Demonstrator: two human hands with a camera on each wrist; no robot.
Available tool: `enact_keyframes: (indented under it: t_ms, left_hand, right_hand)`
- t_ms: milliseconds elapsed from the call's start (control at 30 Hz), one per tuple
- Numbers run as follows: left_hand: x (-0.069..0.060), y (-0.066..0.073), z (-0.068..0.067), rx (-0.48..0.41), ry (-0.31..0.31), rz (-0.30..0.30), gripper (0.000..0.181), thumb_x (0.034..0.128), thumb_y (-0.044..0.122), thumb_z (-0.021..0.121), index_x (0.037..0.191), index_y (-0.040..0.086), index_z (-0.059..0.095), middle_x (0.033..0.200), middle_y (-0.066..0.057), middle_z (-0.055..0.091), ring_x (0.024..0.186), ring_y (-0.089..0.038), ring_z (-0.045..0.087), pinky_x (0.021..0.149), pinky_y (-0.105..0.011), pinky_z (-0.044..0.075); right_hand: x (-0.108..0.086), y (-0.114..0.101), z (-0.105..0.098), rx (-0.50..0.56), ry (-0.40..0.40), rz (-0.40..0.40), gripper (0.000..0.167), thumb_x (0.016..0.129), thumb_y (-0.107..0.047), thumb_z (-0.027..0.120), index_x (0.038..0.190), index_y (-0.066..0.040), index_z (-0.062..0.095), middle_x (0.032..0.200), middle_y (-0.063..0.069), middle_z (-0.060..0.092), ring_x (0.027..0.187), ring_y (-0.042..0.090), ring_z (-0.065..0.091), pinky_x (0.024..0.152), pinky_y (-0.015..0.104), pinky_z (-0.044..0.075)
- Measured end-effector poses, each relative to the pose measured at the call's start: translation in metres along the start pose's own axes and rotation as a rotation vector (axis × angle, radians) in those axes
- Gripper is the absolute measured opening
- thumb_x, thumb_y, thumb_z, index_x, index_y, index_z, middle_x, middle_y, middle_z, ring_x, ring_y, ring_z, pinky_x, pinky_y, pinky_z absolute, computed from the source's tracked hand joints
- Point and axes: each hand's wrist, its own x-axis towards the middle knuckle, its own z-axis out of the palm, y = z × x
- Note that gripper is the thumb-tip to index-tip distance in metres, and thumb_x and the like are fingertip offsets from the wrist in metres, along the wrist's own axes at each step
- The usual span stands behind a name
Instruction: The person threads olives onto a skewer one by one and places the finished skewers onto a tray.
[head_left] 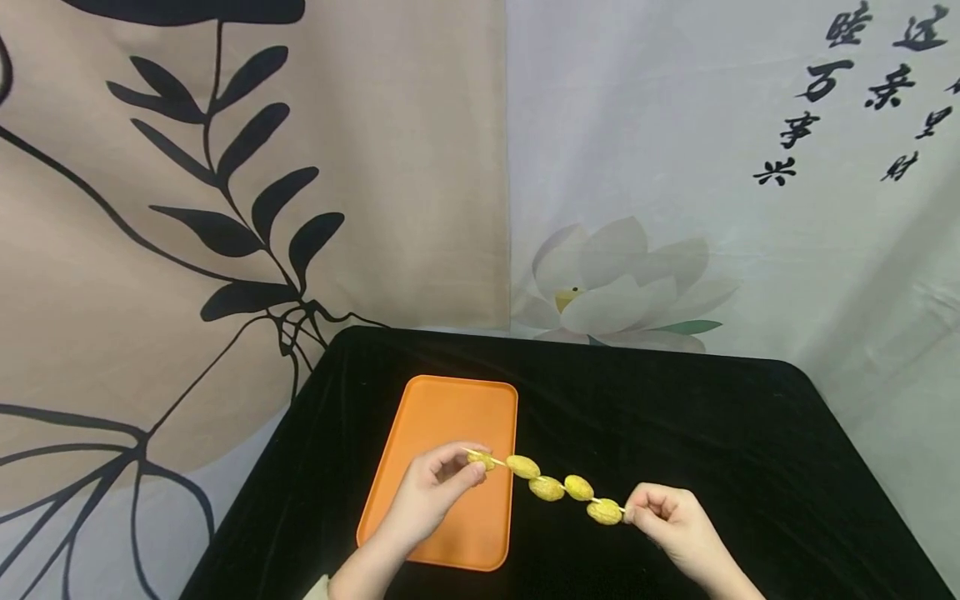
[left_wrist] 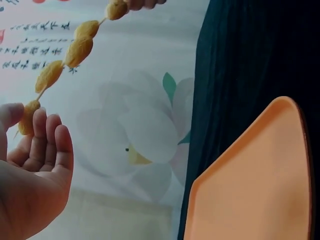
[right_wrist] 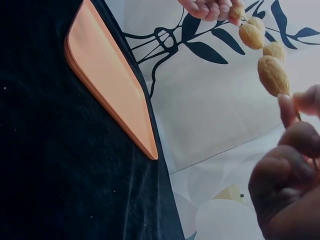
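Note:
A thin pale stick carries several yellow, wrinkled oval pieces [head_left: 547, 488], spaced unevenly along it. My left hand [head_left: 431, 496] pinches the endmost piece [left_wrist: 28, 118] between thumb and fingers, and the stick's tip pokes out past it. At the other end, my right hand [head_left: 677, 529] pinches the bare stick just beyond the last piece [right_wrist: 273, 75], fingers curled. Held between both hands, the skewer slopes down to the right in the head view. The left hand is above the orange tray [head_left: 457, 417]; the right is over the black cloth.
A black cloth [head_left: 660, 417] covers the table under the tray. Behind it hangs a backdrop [head_left: 420, 167] printed with dark leaves, a pale lotus and black characters.

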Motion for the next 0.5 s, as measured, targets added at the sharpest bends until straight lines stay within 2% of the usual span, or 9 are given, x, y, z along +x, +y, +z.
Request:
enact_keyframes:
  t_ms: [167,333,433,500]
  left_hand:
    - [0.009,-0.006,-0.005,0.011,0.060,-0.084,0.026,0.0937,0.026,0.065,0.108,0.004,0.069,0.093,-0.012,0.066,0.086,-0.024,0.063,0.081,-0.032,0.052]
    - [0.016,-0.011,-0.015,-0.007,0.031,-0.130,0.025,0.0945,0.024,0.064,0.106,0.002,0.069,0.093,-0.012,0.066,0.085,-0.022,0.062,0.081,-0.032,0.052]
    - [0.025,-0.010,-0.020,0.005,0.001,-0.110,0.026,0.0952,0.023,0.063,0.105,0.000,0.068,0.091,-0.011,0.065,0.083,-0.021,0.061,0.079,-0.031,0.052]
    - [0.031,-0.007,-0.024,0.020,-0.003,-0.084,0.026,0.0953,0.023,0.063,0.105,-0.001,0.068,0.090,-0.010,0.066,0.082,-0.020,0.061,0.078,-0.030,0.053]
  right_hand:
    - [0.002,0.004,0.003,0.095,-0.178,0.130,0.011,0.097,-0.004,0.054,0.090,0.001,0.062,0.070,-0.005,0.056,0.057,0.005,0.053,0.048,0.030,0.049]
    - [0.003,0.007,0.009,0.218,-0.372,0.206,0.016,0.098,-0.007,0.053,0.098,0.007,0.062,0.080,-0.004,0.063,0.066,0.005,0.057,0.055,0.026,0.051]
    - [0.006,0.007,0.013,0.254,-0.424,0.172,0.013,0.096,-0.003,0.054,0.099,0.005,0.064,0.077,0.003,0.064,0.065,0.003,0.056,0.052,0.022,0.049]
    - [0.008,0.007,0.016,0.240,-0.410,0.110,0.012,0.096,-0.002,0.054,0.098,0.002,0.065,0.073,0.011,0.062,0.062,0.002,0.054,0.047,0.023,0.047]
